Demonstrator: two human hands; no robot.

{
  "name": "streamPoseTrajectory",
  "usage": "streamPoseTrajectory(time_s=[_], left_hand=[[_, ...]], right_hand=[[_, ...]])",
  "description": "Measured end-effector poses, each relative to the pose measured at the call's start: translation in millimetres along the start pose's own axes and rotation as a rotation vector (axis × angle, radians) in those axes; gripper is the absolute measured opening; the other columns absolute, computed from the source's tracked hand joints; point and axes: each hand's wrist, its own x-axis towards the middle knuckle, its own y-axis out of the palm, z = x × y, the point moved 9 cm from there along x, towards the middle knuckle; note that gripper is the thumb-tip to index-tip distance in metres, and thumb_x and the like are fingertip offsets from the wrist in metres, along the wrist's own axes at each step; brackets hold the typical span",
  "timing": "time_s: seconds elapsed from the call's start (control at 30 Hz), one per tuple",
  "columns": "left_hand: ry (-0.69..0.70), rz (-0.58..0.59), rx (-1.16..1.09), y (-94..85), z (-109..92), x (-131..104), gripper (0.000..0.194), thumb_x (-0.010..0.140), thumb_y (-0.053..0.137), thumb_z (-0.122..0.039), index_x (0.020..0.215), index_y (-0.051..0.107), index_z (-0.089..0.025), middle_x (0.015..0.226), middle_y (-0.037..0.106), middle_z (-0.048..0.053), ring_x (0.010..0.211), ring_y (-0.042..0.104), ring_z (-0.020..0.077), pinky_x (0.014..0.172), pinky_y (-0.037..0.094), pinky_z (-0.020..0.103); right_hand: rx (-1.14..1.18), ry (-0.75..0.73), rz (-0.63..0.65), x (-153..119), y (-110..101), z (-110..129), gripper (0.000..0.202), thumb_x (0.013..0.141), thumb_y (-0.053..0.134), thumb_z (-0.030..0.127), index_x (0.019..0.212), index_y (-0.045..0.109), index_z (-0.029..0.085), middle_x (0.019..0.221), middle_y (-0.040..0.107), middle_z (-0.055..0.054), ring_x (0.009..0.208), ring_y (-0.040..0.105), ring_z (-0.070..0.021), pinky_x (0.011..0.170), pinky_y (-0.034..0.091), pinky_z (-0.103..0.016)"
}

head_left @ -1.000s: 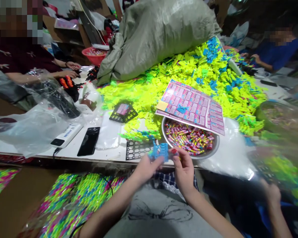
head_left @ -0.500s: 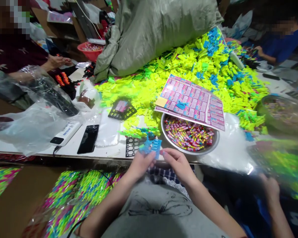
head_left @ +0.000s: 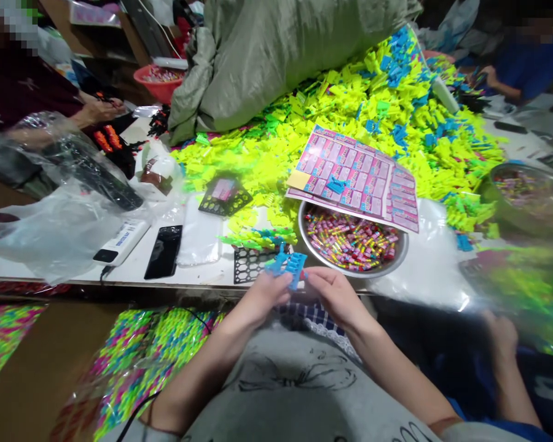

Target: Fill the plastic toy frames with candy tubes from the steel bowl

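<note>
My left hand is closed on a blue plastic toy piece with a row of slots, held just off the table's front edge. Close beside it, my right hand pinches something small and reddish at the piece's right side; its kind cannot be made out. A metal bowl full of small pink-and-yellow labelled tubes stands right behind my right hand. Printed pink label sheets lie over the bowl's back rim, with a small blue piece on top. A black honeycomb-patterned plate lies behind my left hand.
A big heap of yellow-green and blue plastic pieces covers the table's middle under a grey sack. Left are a phone, a white power bank and plastic bags. Other people's hands work left and right; boxes of bagged pieces stand below.
The view has tilted slightly, so the table things sit a little higher. My hands stay together at the blue piece, which has turned a little. The co-worker's hands at left have shifted slightly.
</note>
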Motion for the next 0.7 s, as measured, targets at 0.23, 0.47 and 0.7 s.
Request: streamPoseTrajectory(time_s=[0.23,0.47,0.7], left_hand=[[-0.051,-0.028,-0.004,-2.8,11.0,0.3,0.030,0.060,0.065,-0.044,0.074,0.058,-0.019,0.052,0.046,-0.004,0.049,0.039,0.0074,0.046,0.028,0.018],[-0.042,0.039,-0.071,16.8,6.2,-4.4,0.031,0.060,0.065,-0.045,0.063,0.051,-0.017,0.049,0.038,-0.006,0.043,0.027,0.0041,0.043,0.021,0.018],[0.055,0.016,0.286,7.2,1.5,-3.2,0.029,0.070,0.054,-0.044,0.061,0.048,-0.018,0.048,0.041,-0.004,0.044,0.030,0.0067,0.044,0.025,0.021]], right_hand=[[-0.345,-0.367,-0.188,-19.9,-8.9,43.0,0.014,0.079,0.060,0.033,0.086,0.071,0.028,0.086,0.068,-0.003,0.079,0.060,-0.0193,0.072,0.047,-0.031],[-0.185,-0.338,-0.215,-19.7,-16.5,26.6,0.018,0.079,0.059,0.038,0.085,0.071,0.026,0.084,0.067,-0.003,0.077,0.060,-0.0197,0.071,0.047,-0.032],[-0.618,-0.491,-0.124,-31.7,-4.5,62.3,0.016,0.083,0.054,0.028,0.088,0.068,0.023,0.072,0.062,-0.003,0.064,0.054,-0.0156,0.060,0.041,-0.027]])
